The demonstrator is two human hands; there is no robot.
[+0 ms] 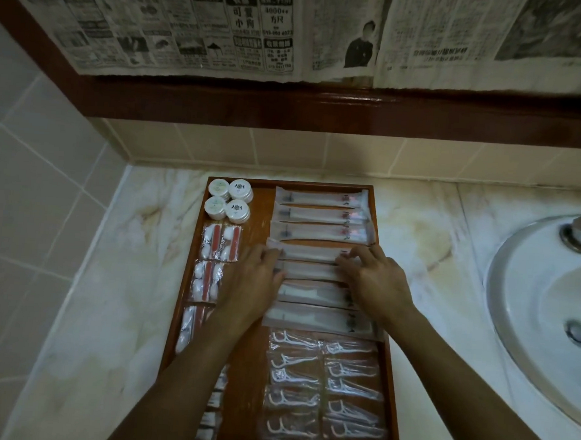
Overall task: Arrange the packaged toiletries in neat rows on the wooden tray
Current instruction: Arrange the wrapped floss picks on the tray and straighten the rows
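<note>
Wooden tray (374,204) on marble counter (108,276), sink (532,302) to its right. Left hand (249,280) and right hand (377,279) pinch opposite ends of the fourth toothbrush packet (309,253). Floss picks (323,392) nearer; round soaps (229,199) far-left corner.

You are looking at dim, yellowish scene. Glare showing on wooden ledge (357,99) and sink (531,268) rim. Wide-angle lens bending edges. Hands (377,279) blurring slightly; newspaper (226,25) print softening; near packets sinking into shadow.
</note>
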